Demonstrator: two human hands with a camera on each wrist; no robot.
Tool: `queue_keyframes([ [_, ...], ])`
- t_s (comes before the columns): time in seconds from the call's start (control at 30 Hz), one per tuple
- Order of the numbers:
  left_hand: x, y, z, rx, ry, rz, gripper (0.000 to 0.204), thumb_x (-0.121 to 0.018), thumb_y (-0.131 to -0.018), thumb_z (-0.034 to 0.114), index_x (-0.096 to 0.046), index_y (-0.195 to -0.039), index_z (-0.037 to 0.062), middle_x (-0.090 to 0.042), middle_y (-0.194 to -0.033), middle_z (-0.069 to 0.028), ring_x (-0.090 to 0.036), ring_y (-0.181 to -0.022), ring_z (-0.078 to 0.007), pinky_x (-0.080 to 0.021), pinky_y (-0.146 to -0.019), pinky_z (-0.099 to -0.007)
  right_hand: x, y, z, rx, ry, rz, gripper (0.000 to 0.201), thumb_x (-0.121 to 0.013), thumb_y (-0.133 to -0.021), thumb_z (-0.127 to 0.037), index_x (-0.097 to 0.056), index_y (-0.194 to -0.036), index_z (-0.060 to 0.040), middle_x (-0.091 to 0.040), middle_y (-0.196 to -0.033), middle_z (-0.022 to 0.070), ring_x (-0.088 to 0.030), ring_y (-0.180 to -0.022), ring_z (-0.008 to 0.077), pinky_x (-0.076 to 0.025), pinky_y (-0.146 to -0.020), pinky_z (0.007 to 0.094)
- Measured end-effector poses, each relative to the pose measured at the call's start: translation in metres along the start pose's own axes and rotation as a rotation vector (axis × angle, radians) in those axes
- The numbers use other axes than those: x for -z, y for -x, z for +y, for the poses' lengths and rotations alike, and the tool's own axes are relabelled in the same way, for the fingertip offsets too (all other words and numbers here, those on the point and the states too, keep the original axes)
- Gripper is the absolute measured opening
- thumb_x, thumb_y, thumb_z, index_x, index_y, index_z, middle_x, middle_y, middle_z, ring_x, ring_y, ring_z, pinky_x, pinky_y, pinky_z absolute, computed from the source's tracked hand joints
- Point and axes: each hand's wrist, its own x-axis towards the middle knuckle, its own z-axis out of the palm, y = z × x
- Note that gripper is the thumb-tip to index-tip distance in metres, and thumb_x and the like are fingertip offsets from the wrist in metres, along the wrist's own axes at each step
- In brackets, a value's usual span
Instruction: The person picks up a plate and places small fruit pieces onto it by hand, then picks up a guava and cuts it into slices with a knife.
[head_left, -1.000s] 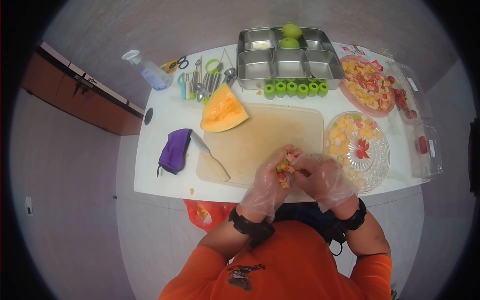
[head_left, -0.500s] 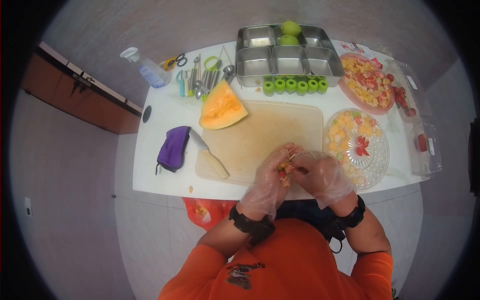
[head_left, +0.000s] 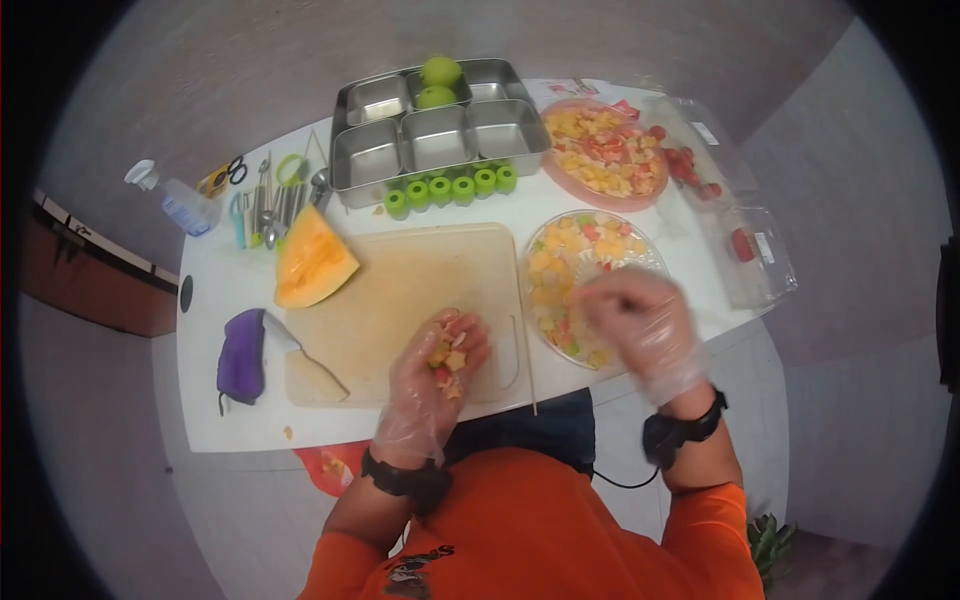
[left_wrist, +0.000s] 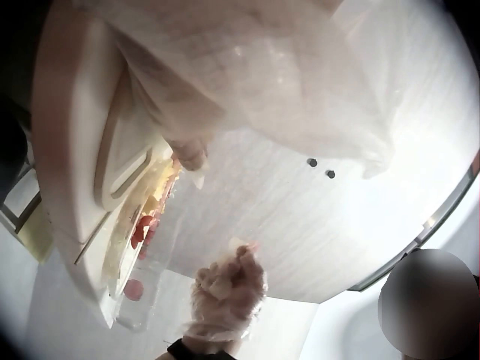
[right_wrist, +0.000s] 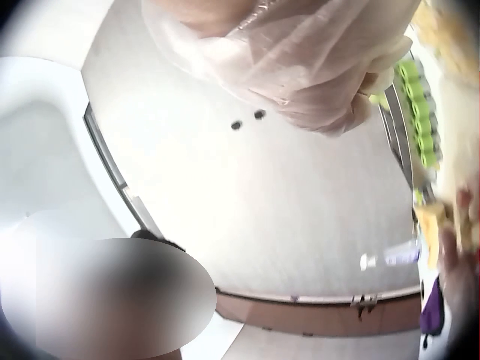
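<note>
My gloved left hand (head_left: 430,375) is cupped palm up over the near right part of the cutting board (head_left: 420,275), holding several small cut fruit pieces (head_left: 447,365), some star-shaped. My gloved right hand (head_left: 645,330) hovers at the near right side of the clear glass plate (head_left: 650,255), its fingers bent together. In the right wrist view its fingertips pinch a small pale fruit piece (right_wrist: 384,81), mostly hidden by the glove. Orange, green and red fruit shapes (head_left: 560,240) lie around the plate; the right hand covers part of it.
A melon wedge (head_left: 312,265) and a knife (head_left: 318,375) lie on the board's left side. A thin stick (head_left: 531,350) runs along its right edge. Behind stand a steel tray (head_left: 345,185), green cutters (head_left: 440,188) and a pink bowl of fruit (head_left: 657,190). Plastic boxes (head_left: 765,285) are at right.
My right hand has left my left hand and moved right to the plate. The left hand stays cupped with the fruit pieces. The head view has swung to the right.
</note>
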Motion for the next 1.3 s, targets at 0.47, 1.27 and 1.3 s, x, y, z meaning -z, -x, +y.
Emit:
queue_keyframes([
  [0.47,-0.002,0.000,0.000,0.005,-0.047,-0.028,0.038,-0.066,-0.091,0.028,-0.057,-0.118,0.0024,-0.059,-0.109,-0.0118,-0.060,-0.099,-0.0257,-0.056,-0.092,-0.0412,0.096,-0.058,0.112,-0.623,0.704,0.030,0.028,-0.072,-0.083,-0.034,-0.076,-0.092,-0.0084,-0.073,-0.090,0.0139,-0.070,-0.083,0.0284,-0.054,-0.077,0.0359],
  [1.27,-0.001,0.000,0.001,0.000,-0.048,-0.023,0.038,-0.065,-0.093,0.031,-0.058,-0.117,0.0024,-0.057,-0.107,-0.0116,-0.055,-0.094,-0.0226,-0.055,-0.088,-0.0399,0.098,-0.063,0.119,-0.350,0.879,0.005,0.017,-0.074,-0.078,-0.024,-0.073,-0.086,-0.0086,-0.072,-0.092,0.0131,-0.068,-0.086,0.0312,-0.054,-0.077,0.0375],
  [1.3,0.000,0.000,0.001,0.006,-0.050,-0.035,0.038,-0.064,-0.093,0.032,-0.058,-0.117,0.0027,-0.057,-0.108,-0.0109,-0.055,-0.094,-0.0224,-0.054,-0.088,-0.0401,0.100,-0.062,0.122,-0.349,0.878,0.003,0.017,-0.074,-0.078,-0.024,-0.073,-0.086,-0.0086,-0.072,-0.092,0.0131,-0.068,-0.086,0.0312,-0.054,-0.077,0.0375],
])
